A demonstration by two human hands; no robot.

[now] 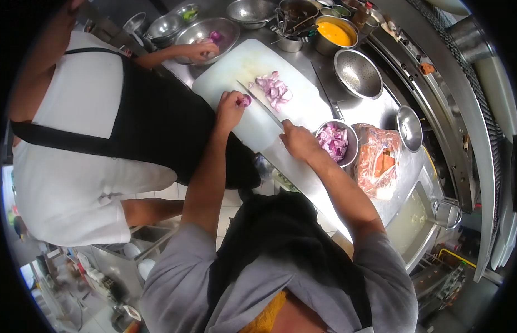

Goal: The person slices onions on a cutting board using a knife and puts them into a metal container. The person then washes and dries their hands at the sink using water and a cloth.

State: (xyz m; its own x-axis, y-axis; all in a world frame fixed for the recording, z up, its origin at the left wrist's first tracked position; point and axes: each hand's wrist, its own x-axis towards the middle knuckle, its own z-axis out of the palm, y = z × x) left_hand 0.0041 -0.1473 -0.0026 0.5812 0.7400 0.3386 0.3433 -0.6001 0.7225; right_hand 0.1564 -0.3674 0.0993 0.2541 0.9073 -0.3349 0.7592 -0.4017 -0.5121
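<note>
My left hand (231, 109) is closed around a piece of red onion (246, 100) at the near left part of a white cutting board (214, 83). My right hand (298, 140) grips the handle of a knife (261, 104), its blade pointing up and left across the board, just right of that onion. Beyond the blade lies a loose pile of chopped red onion (276, 90). Near my right wrist stands a metal bowl (354, 145) filled with cut red onion (333, 141). The knife handle is hidden in my fist.
A co-worker in a black apron (158, 122) stands close on my left, one hand (204, 51) in a steel bowl (228, 34) with onion. A colander (358, 75), a pot of orange liquid (335, 34) and a plastic-wrapped package (378, 161) stand on the right side.
</note>
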